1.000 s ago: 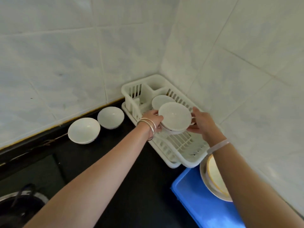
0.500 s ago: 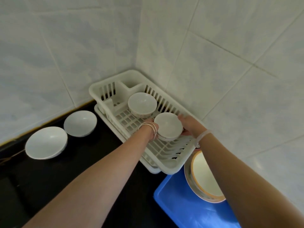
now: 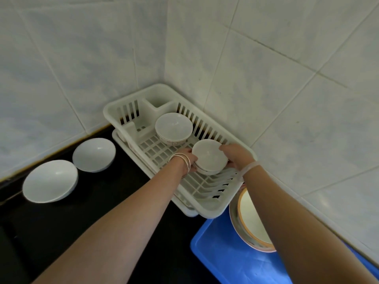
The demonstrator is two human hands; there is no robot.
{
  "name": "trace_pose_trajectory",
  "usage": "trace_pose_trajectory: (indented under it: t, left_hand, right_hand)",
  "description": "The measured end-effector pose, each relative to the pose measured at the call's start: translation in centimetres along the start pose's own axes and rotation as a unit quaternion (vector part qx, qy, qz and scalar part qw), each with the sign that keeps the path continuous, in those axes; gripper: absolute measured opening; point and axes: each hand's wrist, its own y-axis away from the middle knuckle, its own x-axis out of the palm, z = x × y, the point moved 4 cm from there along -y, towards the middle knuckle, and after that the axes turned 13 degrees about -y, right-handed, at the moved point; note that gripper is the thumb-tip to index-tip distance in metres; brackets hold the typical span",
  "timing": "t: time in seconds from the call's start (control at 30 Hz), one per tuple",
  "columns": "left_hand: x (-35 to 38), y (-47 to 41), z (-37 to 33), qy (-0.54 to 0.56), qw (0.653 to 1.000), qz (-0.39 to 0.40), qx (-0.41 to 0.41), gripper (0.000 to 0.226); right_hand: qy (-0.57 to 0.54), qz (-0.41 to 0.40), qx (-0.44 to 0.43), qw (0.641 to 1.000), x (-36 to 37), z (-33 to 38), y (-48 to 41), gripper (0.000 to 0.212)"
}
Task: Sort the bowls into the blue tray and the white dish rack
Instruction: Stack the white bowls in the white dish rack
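The white dish rack (image 3: 213,211) stands in the corner of the tiled wall (image 3: 266,78), on a black countertop (image 3: 92,197). Both hands are over its slotted floor.

The left hand (image 3: 187,158) grips the left side of a small white bowl (image 3: 209,157), with its fingers curled against the wall of the bowl. The right hand (image 3: 235,155) grips the right side of the same bowl, thumb at the rim. The bowl is upright, mouth up, inside the rack, over the section nearer the person and beside the plate ribs. I cannot tell whether its base touches the rack floor.

Metal bangles (image 3: 181,160) sit on the left wrist. A pale band (image 3: 249,168) sits on the right wrist.

A second bowl (image 3: 174,127) stands upright in the rack, farther back, just beside the held bowl but apart from it.

Two plain white bowls rest on the countertop, to the left of the rack: the nearer-to-rack bowl (image 3: 94,154) and the outer bowl (image 3: 50,181). They lie close together.

The blue tray (image 3: 221,261) lies just in front of the rack, at the right. An orange-rimmed bowl (image 3: 250,220) sits in it, partly hidden by the right forearm.
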Motion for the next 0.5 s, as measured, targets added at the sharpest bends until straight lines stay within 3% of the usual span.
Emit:
trace_pose_trajectory:
  t: [0.17, 0.3, 0.5]
  left_hand:
    - [-0.6, 0.0, -0.3, -0.037, 0.999, -0.027, 0.026, 0.045]
    - [-1.1, 0.4, -0.4, -0.069, 0.996, -0.023, 0.046, 0.041]
    - [-4.6, 3.2, 0.0, -0.018, 0.995, -0.055, 0.082, 0.039]
  right_hand:
    - [0.0, -0.01, 0.001, 1.0, -0.2, -0.1, 0.3, 0.043]
    - [0.049, -0.014, -0.045, 0.998, -0.5, 0.3, 1.2, 0.019]
    - [0.069, -0.042, -0.147, 0.986, -0.5, 1.6, 4.2, 0.029]
